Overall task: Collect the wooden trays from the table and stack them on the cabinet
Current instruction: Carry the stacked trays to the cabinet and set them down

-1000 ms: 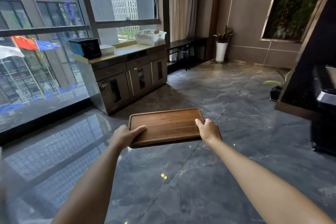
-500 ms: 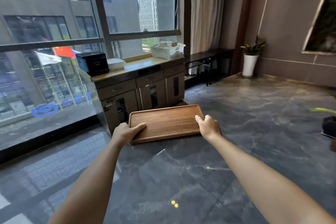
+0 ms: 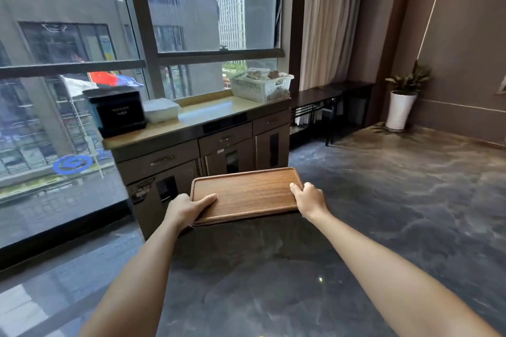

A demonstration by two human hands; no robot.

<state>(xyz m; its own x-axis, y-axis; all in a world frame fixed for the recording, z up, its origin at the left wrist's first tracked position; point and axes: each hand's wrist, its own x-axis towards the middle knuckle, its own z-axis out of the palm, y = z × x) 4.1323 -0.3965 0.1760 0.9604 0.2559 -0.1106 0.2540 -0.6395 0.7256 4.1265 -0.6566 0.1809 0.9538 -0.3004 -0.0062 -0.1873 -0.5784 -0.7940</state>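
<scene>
I hold a brown wooden tray level in front of me, with the edge of a second tray showing under it. My left hand grips the tray's left end, thumb on top. My right hand grips its right end. The cabinet stands just beyond the tray under the window, its pale top bare in the middle. The table is out of view.
On the cabinet top sit a black box at the left, a white stack of napkins beside it and a white basket at the right. A dark bench and a potted plant stand to the right on the marble floor.
The cabinet has come much closer and now fills the middle of the view. Both hands keep the same grip on the tray.
</scene>
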